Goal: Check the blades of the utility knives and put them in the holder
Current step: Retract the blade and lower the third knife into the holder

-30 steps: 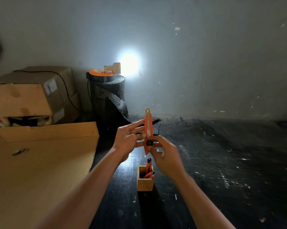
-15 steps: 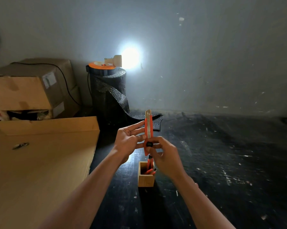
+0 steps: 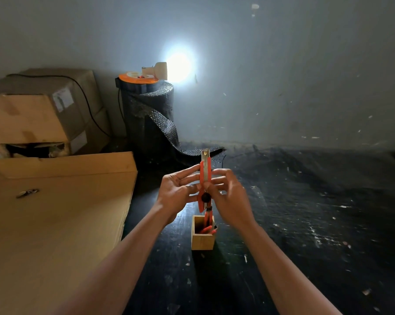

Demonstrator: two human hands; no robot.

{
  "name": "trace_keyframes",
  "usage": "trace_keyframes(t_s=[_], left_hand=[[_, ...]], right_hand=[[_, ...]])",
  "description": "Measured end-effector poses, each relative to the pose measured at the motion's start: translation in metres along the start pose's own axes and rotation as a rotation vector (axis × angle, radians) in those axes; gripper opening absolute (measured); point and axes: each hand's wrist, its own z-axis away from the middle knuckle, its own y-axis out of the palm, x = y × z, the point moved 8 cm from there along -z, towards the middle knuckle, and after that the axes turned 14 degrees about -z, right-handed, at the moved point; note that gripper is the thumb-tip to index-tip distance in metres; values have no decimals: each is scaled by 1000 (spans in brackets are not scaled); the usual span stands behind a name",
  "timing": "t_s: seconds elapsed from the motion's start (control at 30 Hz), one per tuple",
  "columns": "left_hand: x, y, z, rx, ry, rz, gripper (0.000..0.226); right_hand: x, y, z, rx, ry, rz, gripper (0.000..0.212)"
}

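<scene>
Orange utility knife (image 3: pixel 205 178) upright over the wooden holder (image 3: pixel 203 238), blade tip out; left hand (image 3: pixel 177 194) pinches the body. Right hand (image 3: pixel 228 196) has moved up from the black slider knob since half a second ago, fingertips now closed on the upper body. Looks like blade check wrapping up, retract and drop in next.

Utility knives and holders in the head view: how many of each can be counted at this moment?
Orange utility knife held upright in both hands, blade out: 1
Orange knives in the holder: at least 2; they overlap, so the exact number is unclear
Wooden holder: 1
Total: at least 4
</scene>
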Motion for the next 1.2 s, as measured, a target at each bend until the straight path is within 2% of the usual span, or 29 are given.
trace_keyframes(t_s=[0.1, 0.27, 0.43, 0.67, 0.77, 0.9, 1.03, 1.2], left_hand=[[5, 4, -1, 11, 21, -52, 50], [36, 0, -9, -32, -8, -97, 47], [96, -6, -14, -120, -109, -403, 46], [164, 15, -14, 31, -283, -681, 87], [180, 20, -18, 38, -318, -712, 93], [193, 25, -22, 45, -315, -719, 70], [204, 25, -23, 21, -317, -665, 71], [212, 23, -26, -9, -310, -674, 73]], right_hand=[[2, -2, -13, -11, -7, -19, 48], [-14, -6, -30, -27, 27, -18, 17], [-55, -4, -27, -28, 93, 35, 13], [-117, 10, -22, 48, 185, 194, 8], [-135, 18, -26, 73, 198, 261, 7], [-156, 31, -32, 134, 219, 366, 9], [-172, 42, -35, 197, 239, 442, 11], [-181, 47, -37, 186, 245, 451, 12]])
